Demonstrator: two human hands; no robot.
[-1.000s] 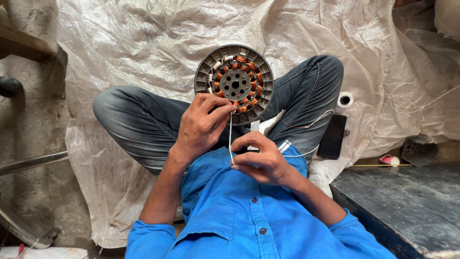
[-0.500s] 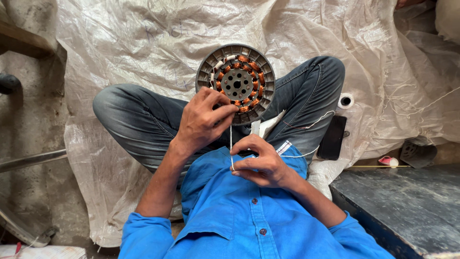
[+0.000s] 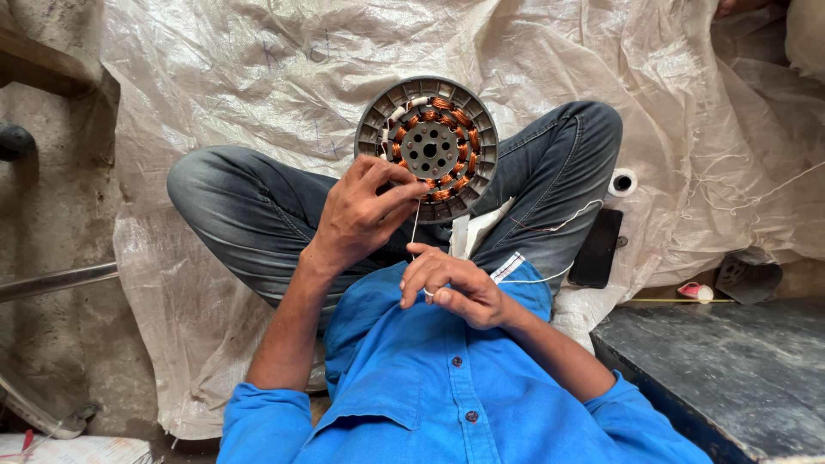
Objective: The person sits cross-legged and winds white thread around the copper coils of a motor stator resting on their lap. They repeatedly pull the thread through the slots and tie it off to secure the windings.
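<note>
In the upper middle of the frame a round grey stator [image 3: 427, 148] stands on edge against the person's crossed legs, a ring of copper-wound coils around a hub pierced with small holes; some slots at its upper left look bare of copper. The left hand [image 3: 361, 210] grips its lower left rim, fingers curled against the coils. A thin pale thread [image 3: 415, 228] runs down from the stator's lower edge to the right hand [image 3: 451, 283], which is closed around it just below, in front of the blue shirt [image 3: 430, 387]. The person sits on a crumpled whitish woven plastic sheet [image 3: 258, 77] spread over a rough grey floor [image 3: 51, 232]. At the right of the frame lie a black phone [image 3: 595, 249], a small white tape roll [image 3: 622, 182] and loose white threads; a dark slab [image 3: 722, 361] fills the lower right corner, and a metal bar [image 3: 51, 282] crosses the left edge.
</note>
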